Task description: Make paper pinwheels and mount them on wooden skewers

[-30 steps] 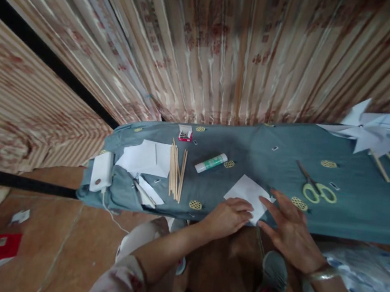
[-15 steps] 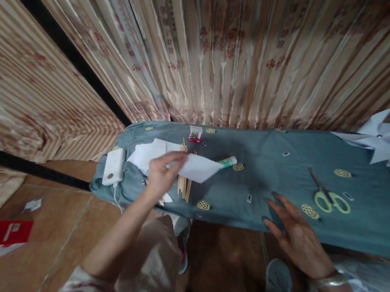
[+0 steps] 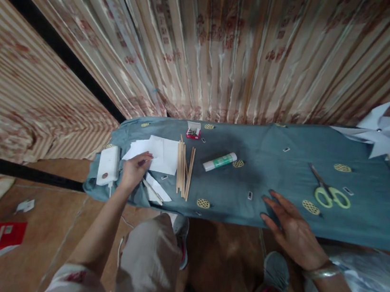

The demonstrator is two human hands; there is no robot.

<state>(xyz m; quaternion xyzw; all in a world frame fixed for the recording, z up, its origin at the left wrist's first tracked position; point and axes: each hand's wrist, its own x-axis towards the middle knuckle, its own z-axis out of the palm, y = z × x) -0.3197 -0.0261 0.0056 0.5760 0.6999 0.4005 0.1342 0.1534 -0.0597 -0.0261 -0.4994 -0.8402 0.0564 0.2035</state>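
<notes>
My left hand (image 3: 134, 172) is over the white paper sheets (image 3: 170, 157) at the left of the cloth-covered table. Its thumb and fingers are pinched together at a sheet's edge. Light wooden sticks (image 3: 183, 173) lie in a loose bundle just right of the paper. A glue stick (image 3: 219, 161) with a green label lies beyond them. Below the paper are a folded white piece and a thin pen-like thing (image 3: 153, 191). My right hand (image 3: 294, 233), a bracelet on its wrist, is open at the front edge with fingers spread, holding nothing. Scissors (image 3: 329, 191) with light-green handles lie beyond it.
A small red box (image 3: 193, 130) of small metal pieces stands at the back. A white device (image 3: 108, 165) with a cord sits at the left end. Paper pinwheels (image 3: 385, 135) on sticks lie at the far right. Behind the table hangs a patterned curtain (image 3: 236, 51).
My left hand has moved left from above the sticks to the paper pile, bringing the white sheet down with it. The glue stick and sticks are now uncovered. My right hand has hardly moved.
</notes>
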